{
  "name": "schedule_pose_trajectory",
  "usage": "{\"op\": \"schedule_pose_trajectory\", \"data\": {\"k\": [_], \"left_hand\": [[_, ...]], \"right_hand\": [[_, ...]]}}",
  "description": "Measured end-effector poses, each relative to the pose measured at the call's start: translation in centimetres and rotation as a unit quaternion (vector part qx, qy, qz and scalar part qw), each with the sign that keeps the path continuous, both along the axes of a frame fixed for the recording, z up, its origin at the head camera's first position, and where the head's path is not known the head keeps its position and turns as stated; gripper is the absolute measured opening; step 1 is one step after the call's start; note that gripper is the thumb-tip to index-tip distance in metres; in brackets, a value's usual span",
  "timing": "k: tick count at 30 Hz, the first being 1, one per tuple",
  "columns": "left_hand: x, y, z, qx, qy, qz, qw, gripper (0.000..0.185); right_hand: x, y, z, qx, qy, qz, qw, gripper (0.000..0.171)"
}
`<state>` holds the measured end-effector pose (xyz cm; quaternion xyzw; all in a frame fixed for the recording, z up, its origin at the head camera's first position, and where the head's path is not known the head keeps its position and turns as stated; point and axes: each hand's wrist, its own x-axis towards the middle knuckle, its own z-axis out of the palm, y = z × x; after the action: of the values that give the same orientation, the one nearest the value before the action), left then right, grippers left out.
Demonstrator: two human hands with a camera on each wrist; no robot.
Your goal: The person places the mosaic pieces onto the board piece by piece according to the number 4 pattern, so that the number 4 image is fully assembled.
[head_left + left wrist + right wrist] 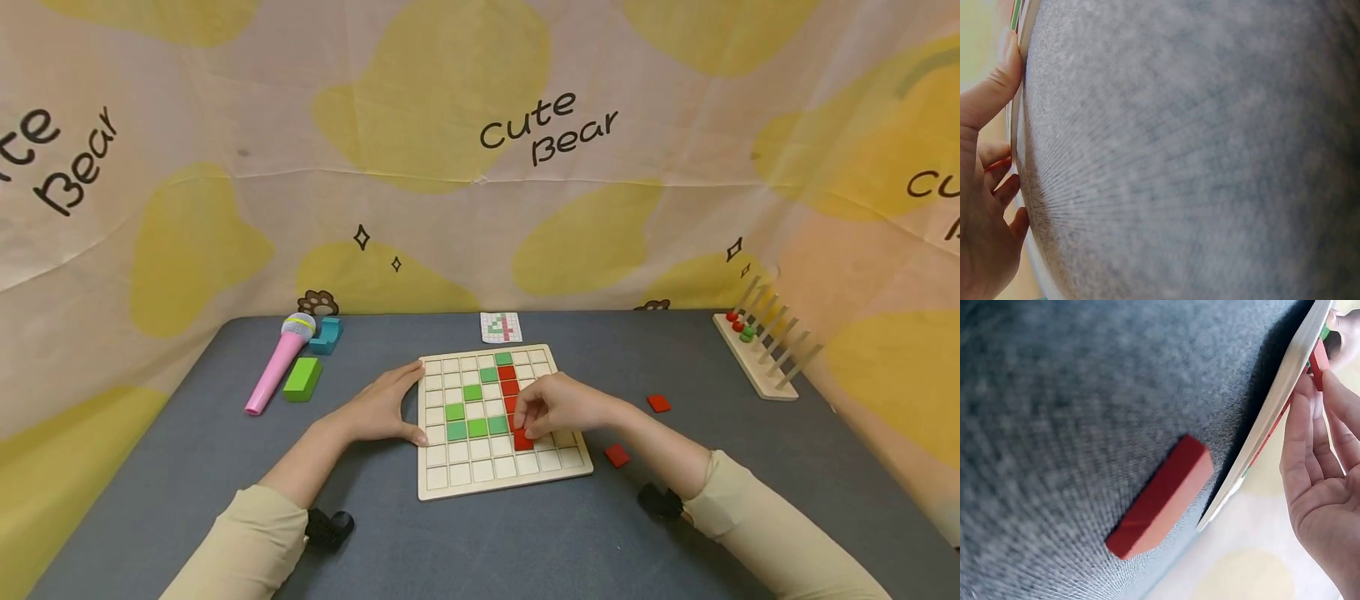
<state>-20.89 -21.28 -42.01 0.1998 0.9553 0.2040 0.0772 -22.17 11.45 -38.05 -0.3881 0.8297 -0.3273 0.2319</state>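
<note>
A wooden grid board [438, 477] lies flat, with several green tiles [472, 392] and a column of red tiles [509, 387] in its squares. My left hand [381, 406] rests against the board's left edge, thumb and fingers spread apart along it. Over the right-centre of the board, my right hand [558, 404] pinches a red tile [1318, 364] between thumb and fingers. That tile sits tilted at the lower end of the red column, touching or just above the board; I cannot tell which. My right fingers cover part of the column.
Two loose red tiles [617, 456] lie right of the board. Behind it is a small pattern card [500, 327]. At left are a pink toy microphone [277, 367], a green block [302, 380] and a blue block [327, 336]. A pegged counting stand [757, 354] stands at far right.
</note>
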Motion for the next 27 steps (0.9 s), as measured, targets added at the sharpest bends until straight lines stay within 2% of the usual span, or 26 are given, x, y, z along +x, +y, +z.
{"op": "schedule_pose_trajectory", "data": {"k": [15,27], "left_hand": [[-0.03,-0.08,0.06,-0.001,0.002,-0.003,1.0000,0.118],[-0.06,-0.02,0.01,-0.001,0.000,-0.001,1.0000,0.118]], "right_hand": [[-0.19,-0.23,-0.61,0.010,0.034,0.002,0.999,0.005],[-0.06,-0.34,-0.91,0.012,0.052,-0.007,0.999,0.009]]}}
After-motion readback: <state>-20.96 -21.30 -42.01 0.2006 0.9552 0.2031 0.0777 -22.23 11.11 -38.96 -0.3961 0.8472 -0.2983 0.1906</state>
